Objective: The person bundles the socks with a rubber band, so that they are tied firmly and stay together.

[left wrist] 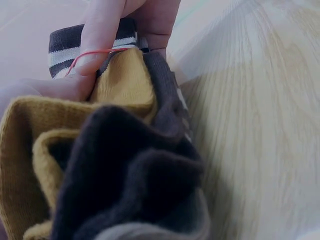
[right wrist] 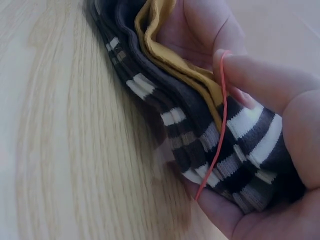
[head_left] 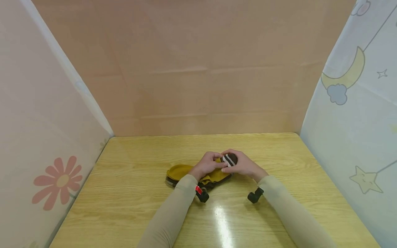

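Both hands hold a stack of several socks, mustard yellow [head_left: 180,171], dark and striped, low over the wooden table. My left hand [head_left: 207,164] grips the stack near its striped end; its fingers [left wrist: 102,37] lie over the yellow and striped knit. Around the striped end [right wrist: 250,135] curl the thumb and fingers of my right hand [head_left: 243,164]. A thin red rubber band [right wrist: 222,115] runs taut across the socks from the right thumb tip to the fingers below. In the left wrist view, loose dark sock folds [left wrist: 115,165] fill the front.
The wooden table [head_left: 124,206] reaches back to a plain brownish panel [head_left: 198,86]. Pale printed cloth walls stand at the left [head_left: 46,103] and right [head_left: 350,131]. A black wrist camera [head_left: 202,195] hangs under the left sleeve, another [head_left: 255,195] under the right.
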A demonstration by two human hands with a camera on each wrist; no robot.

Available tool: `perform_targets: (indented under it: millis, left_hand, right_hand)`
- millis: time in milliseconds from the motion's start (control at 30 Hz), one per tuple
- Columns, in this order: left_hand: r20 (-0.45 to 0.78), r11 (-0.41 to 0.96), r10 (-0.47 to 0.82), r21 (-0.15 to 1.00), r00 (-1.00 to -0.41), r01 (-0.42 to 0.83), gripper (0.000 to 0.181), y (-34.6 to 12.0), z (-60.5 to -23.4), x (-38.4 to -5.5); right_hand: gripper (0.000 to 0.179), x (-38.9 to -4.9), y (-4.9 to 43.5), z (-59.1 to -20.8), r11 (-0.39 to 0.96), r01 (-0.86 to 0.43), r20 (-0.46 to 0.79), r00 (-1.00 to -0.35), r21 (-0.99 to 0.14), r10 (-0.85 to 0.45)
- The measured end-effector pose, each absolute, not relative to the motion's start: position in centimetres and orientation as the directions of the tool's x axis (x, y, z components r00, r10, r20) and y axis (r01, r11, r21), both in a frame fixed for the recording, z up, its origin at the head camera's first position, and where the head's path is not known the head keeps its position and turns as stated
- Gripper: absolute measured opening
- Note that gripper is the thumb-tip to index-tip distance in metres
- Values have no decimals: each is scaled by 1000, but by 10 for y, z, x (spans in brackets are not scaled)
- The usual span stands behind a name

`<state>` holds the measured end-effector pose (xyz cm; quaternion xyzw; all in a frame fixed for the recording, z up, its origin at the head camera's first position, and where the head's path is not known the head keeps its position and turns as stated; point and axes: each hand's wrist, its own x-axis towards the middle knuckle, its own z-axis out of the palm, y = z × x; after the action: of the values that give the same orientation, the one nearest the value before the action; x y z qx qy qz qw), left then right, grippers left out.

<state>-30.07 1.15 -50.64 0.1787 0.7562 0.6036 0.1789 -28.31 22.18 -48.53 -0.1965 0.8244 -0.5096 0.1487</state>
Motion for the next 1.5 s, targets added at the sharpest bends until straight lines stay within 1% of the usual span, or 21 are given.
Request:
perform_targets:
  millis: [233, 433, 567, 667, 800, 1000, 1100, 1233, 1300, 1400, 1500]
  left_hand:
    - [-45, 197, 487, 978, -872, 60, 28, 12, -508, -303]
    - [-70, 219, 484, 975, -872, 43, 21, 11, -508, -301]
    - [-82, 242, 474, 969, -877, 41, 25, 11, -508, -301]
    - [-86, 261, 464, 964, -882, 43, 29, 10, -508, -301]
    - [-89, 265, 455, 963, -886, 40, 31, 10, -508, -301]
    - [-74, 254, 458, 966, -886, 50, 33, 9, -511, -302]
    - [-64, 255, 467, 965, -882, 65, 31, 10, -511, -302]
    - [-52, 288, 460, 953, -886, 94, 28, 12, -511, -302]
    - [-49, 321, 446, 941, -894, 109, 29, 13, -512, -302]
    - [-50, 358, 433, 926, -900, 121, 31, 14, -511, -301]
    - [-56, 366, 431, 923, -901, 117, 32, 13, -508, -299]
  right_hand:
    - [59, -285, 222, -485, 423, -152, -71, -882, -893, -466]
    - [53, -283, 224, -486, 384, -104, -100, -873, -917, -477]
    - [57, -282, 226, -489, 370, -63, -121, -883, -927, -453]
    - [61, -281, 229, -495, 348, -6, -149, -896, -938, -417]
    - [62, -280, 231, -500, 304, 58, -185, -895, -951, -406]
    - [61, -280, 231, -498, 286, 77, -197, -887, -955, -419]
    - [62, -281, 232, -496, 296, 97, -211, -898, -950, -385]
    - [64, -280, 232, -493, 272, 162, -245, -919, -949, -308]
    - [64, -279, 232, -493, 243, 183, -250, -926, -953, -283]
    - [58, -278, 233, -493, 214, 188, -241, -935, -959, -259]
    - [52, -277, 236, -493, 229, 169, -227, -940, -959, -255]
